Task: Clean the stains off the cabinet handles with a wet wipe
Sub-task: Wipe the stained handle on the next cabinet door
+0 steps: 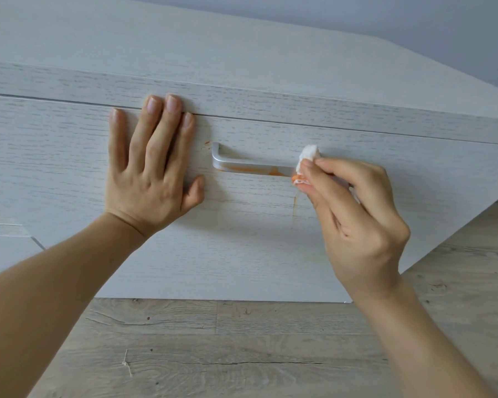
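I am pinching the wet wipe (306, 162) between the thumb and fingertips of my right hand (360, 222), fingers curled round the wad. I am pressing it against the right portion of the metal handle (242, 165), whose right end is hidden behind my fingers. My left hand (153, 168) is lying flat with straight fingers on the drawer front (242, 239), just left of the handle, bracing the panel and grasping nothing.

The wipe is soft, light and compressible; I judge it best held as a tight wad so the damp face stays under the fingertips. Its lower edge is already carrying orange residue. The handle looks rigid and smooth, likely slippery when wet, so pressure should run along the bar.

An orange stain (250, 168) is showing along the bar's lower edge, and a faint orange drip (294, 205) is running down the drawer front below the wipe. The drawer is closed, so I cannot tell what it contains. The cabinet is standing on a wood-grain floor (213, 354).
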Motion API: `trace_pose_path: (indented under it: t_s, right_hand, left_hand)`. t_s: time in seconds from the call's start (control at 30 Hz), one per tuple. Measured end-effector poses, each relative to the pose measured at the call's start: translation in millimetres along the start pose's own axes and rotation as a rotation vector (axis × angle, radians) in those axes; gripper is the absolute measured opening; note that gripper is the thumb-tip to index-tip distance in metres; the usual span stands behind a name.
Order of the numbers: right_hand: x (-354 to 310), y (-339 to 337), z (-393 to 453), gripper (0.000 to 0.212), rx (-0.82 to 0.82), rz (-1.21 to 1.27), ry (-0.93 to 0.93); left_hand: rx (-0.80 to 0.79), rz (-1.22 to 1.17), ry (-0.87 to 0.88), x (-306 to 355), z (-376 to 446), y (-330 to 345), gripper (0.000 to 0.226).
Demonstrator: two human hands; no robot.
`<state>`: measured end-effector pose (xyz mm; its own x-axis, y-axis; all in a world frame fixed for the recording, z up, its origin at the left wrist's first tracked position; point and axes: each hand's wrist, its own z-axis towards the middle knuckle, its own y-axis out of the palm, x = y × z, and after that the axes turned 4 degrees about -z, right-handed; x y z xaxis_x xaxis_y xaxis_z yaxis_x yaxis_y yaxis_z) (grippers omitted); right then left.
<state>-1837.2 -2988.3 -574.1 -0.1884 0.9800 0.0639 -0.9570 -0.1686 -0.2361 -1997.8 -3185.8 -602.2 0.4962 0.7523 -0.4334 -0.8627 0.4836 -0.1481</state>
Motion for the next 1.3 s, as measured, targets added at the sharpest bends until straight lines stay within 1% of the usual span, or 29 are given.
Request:
trace_pose_path:
  t_s: [0.1, 0.2, 0.27, 0.4, 0.57, 0.7, 1.03, 1.13, 1.3]
  right_hand:
    - [-0.9, -1.0, 0.8, 0.013, -0.032, -0.009, -0.025]
    - [2.0, -8.0, 2.4, 0.018, -0.1, 0.061, 0.0]
    - [3.4, -9.8, 2.9, 0.017, -0.07, 0.048, 0.003]
    - [1.7, -3.8, 5.6, 0.011, -0.01, -0.041, -0.052]
    - [2.5, 1.0, 2.8, 0.014, 0.01, -0.011, -0.049]
    - [-0.6, 8.4, 3.4, 0.008, 0.076, -0.015, -0.074]
    - [7.3, 9.7, 7.4, 0.005, 0.08, -0.037, -0.208]
    - [9.9, 10.0, 4.9, 0.004, 0.108, -0.067, -0.209]
    - [2.9, 7.2, 1.0, 0.004, 0.108, -0.045, -0.121]
  left_hand:
    - [0.001, 0.0, 0.015, -1.3, -1.2, -0.4, 0.063]
    - [0.0, -0.026, 0.007, 1.8, -2.0, -2.1, 0.061]
    - [0.003, -0.03, 0.001, 2.6, -2.2, -2.3, 0.06]
    - [0.012, -0.03, -0.005, 2.1, -1.9, -1.6, 0.061]
    - [0.007, -0.02, -0.012, 3.8, -2.2, -1.7, 0.063]
    - [-0.002, -0.005, -0.015, 3.6, -1.8, -1.7, 0.064]
    - [-0.006, -0.006, -0.023, 4.0, -0.8, -3.1, 0.063]
    - [-0.006, -0.005, -0.026, 4.0, -0.8, -3.6, 0.063]
    - [-0.005, 0.003, -0.016, 3.8, -2.0, -3.5, 0.063]
